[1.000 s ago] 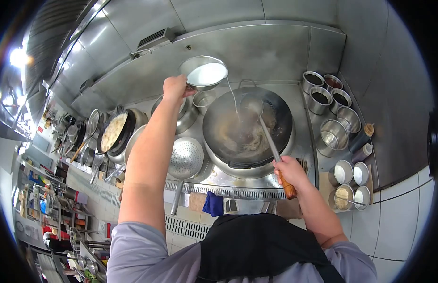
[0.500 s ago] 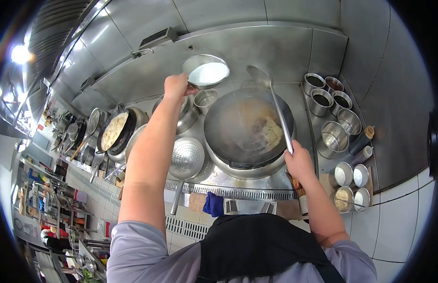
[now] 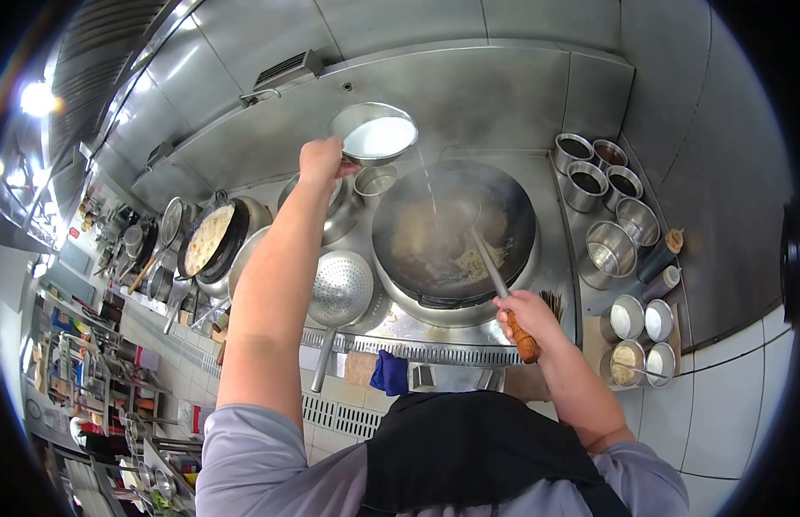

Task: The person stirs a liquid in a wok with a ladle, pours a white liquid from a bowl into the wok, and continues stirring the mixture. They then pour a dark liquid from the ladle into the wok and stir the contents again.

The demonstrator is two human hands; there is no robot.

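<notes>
Gripping the ladle (image 3: 490,263) by its wooden handle (image 3: 523,339), the right hand (image 3: 531,317) is closed above the front of the steel range (image 3: 391,321). The ladle slants into the steaming wok (image 3: 400,191). Farther out, arm outstretched, the left hand (image 3: 324,162) clamps the bowl's rim (image 3: 353,118); a thin stream (image 3: 428,185) falls wokward. Behind stands a steel wall (image 3: 469,95). A distant red sign (image 3: 73,233) is too small to read.

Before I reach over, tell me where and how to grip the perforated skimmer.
Grip the skimmer by its long handle, near the free end, from your side; the handle points toward you and seems to overhang the stove's front edge.
</notes>
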